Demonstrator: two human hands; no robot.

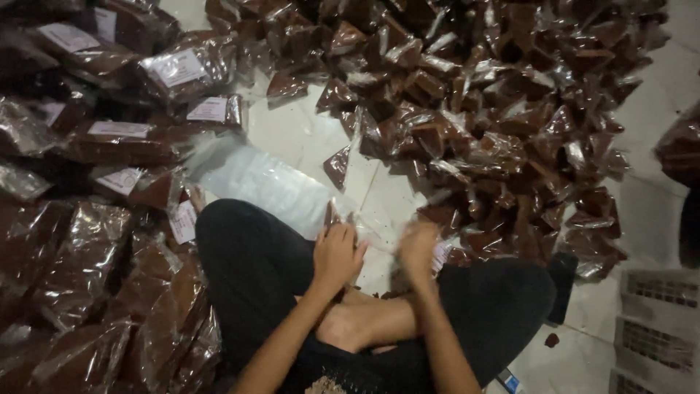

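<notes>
I sit cross-legged on a white tiled floor (306, 131) in black trousers. My left hand (337, 253) and my right hand (418, 246) are close together above my crossed legs, both closed on a clear plastic bag (368, 222) that stretches between them. The right hand is blurred. A small brown-filled packet (337, 166) lies on the floor just beyond my hands. A flat clear plastic bag (255, 179) lies to the left of it, past my left knee.
A big heap of small brown triangular packets (496, 109) covers the floor ahead and right. Larger filled bags with white labels (117, 138) are stacked on my left. White crates (656, 321) stand at the right edge.
</notes>
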